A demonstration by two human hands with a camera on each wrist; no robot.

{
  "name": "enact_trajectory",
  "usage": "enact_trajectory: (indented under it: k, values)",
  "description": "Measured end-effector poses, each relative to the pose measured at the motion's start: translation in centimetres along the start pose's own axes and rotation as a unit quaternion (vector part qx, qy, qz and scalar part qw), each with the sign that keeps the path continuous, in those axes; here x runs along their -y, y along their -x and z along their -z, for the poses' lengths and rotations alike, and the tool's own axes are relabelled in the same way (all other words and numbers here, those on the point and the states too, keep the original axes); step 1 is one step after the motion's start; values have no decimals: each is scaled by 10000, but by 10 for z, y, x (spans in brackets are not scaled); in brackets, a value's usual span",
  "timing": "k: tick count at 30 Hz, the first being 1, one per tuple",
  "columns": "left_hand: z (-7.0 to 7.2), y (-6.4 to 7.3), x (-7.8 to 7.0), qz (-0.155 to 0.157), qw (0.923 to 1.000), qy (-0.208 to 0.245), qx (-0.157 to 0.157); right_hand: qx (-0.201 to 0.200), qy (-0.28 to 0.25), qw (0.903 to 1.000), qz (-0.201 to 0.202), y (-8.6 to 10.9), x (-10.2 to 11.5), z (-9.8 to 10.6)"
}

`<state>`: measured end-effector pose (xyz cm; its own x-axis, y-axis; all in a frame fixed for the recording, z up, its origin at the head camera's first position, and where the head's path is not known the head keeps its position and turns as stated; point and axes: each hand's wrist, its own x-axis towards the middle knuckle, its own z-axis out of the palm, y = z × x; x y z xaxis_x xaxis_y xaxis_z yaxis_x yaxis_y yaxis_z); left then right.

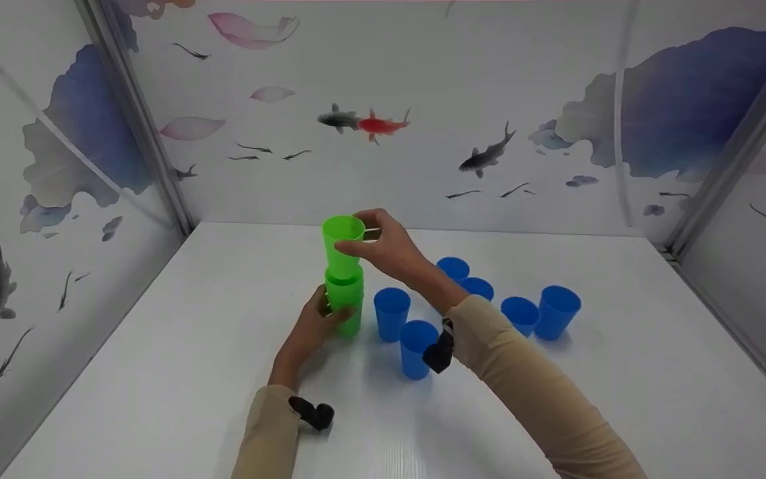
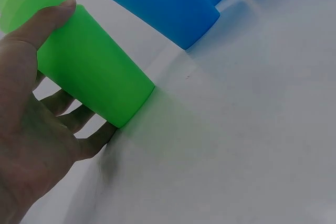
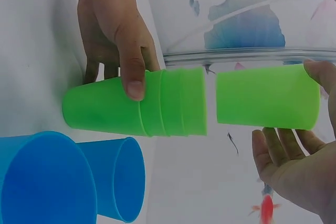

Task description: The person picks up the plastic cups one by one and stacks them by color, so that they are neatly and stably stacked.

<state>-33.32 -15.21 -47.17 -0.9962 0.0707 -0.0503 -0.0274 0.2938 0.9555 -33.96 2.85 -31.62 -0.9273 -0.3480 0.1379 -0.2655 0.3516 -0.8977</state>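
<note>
My left hand (image 1: 313,322) grips a stack of nested green cups (image 3: 136,103) that stands upright on the white table, thumb on one side and fingers round the other. Above the stack, my right hand (image 1: 389,246) holds a single green cup (image 1: 343,246) near its rim, between thumb and fingers. In the right wrist view a narrow gap separates this cup's base from the top rim of the stack. Beside the stack, to the right, stands a blue cup (image 1: 391,316), with another blue cup (image 1: 416,352) nearer the front.
More blue cups stand upright behind and right of my right forearm, among them one at the far right (image 1: 558,313) and one next to it (image 1: 519,314). White panels (image 1: 423,80) printed with fish and petals enclose the table (image 1: 157,372) at the back and sides.
</note>
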Motion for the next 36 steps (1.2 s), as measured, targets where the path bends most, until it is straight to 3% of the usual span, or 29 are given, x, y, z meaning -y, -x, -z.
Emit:
enact_trajectory:
  k: [7, 25, 30, 36]
  values:
    - [-1, 0, -2, 48, 10000, -65, -25, -28, 100, 9999, 7, 1, -10, -6]
    - [-1, 2, 1, -260, 9995, -146, -97, 223, 149, 9996, 39, 9, -39, -4]
    - [-2, 3, 0, -235, 9995, -170, -118, 113, 8, 9999, -16, 16, -38, 2]
    - [-2, 2, 3, -207, 9997, -114, -106, 46, -83, 9997, 246, 32, -30, 14]
